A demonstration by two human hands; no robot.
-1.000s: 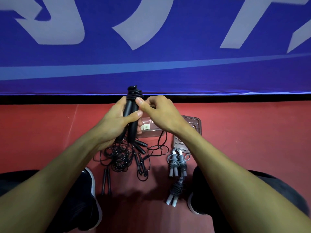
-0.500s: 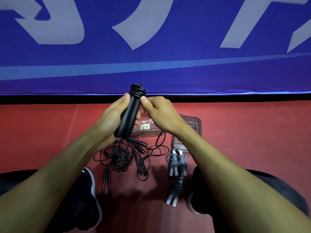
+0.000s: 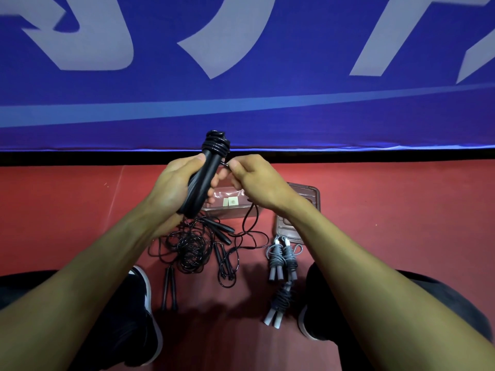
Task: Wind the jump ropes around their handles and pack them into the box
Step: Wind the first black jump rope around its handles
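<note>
My left hand (image 3: 174,188) grips a pair of black jump-rope handles (image 3: 206,172) held upright, with several turns of black rope wound round their top. My right hand (image 3: 257,180) pinches the black rope (image 3: 250,220) just right of the handles; the rope trails down to the floor. A clear plastic box (image 3: 230,207) lies on the red floor behind my hands, partly hidden. Its lid (image 3: 305,191) lies to the right. Below are a tangle of loose black ropes (image 3: 192,247) and two wound grey ropes (image 3: 282,257), (image 3: 281,301).
A blue banner (image 3: 241,76) with pale lettering stands upright across the back. My two dark shoes (image 3: 139,311), (image 3: 316,303) flank the ropes on the red floor. A separate pair of black handles (image 3: 168,287) lies by the left shoe.
The handles have tilted and risen slightly in my left hand. My right hand has come off the wound top and now pinches the rope beside the handles.
</note>
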